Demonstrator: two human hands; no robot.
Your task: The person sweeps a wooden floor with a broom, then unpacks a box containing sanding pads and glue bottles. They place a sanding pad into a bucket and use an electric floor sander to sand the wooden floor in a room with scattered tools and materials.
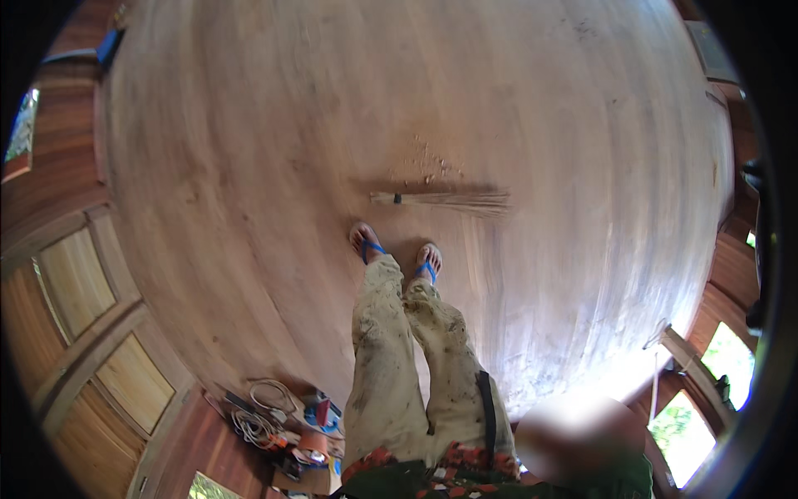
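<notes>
**Stick broom (453,200) on the floor (582,166), hands out of sight**

From where I stand, the broom lies flat, crosswise just ahead of the person's sandalled feet (362,236), its bound end (383,198) to the left and its loose bristles (480,202) spread to the right. Just beyond it is a scatter of pale chips (429,164). I can't make out the left hand or the right hand, so I cannot tell how far open either grip is, or whether it has hold of anything; a blurred patch (578,437) at the lower right gives nothing away.

To take the broom up well, I'd say bend low and close round the bound end, near the dark band (398,199), since the loose strands would probably splay if caught there. Lift it straight up, too; the bristles lie near enough to disturb the chips. Short, low strokes should suit such light litter, where a hard flick could fling it wide. I'd keep clear of the heap of cords and tools (258,426) beside the wall (199,441).
</notes>
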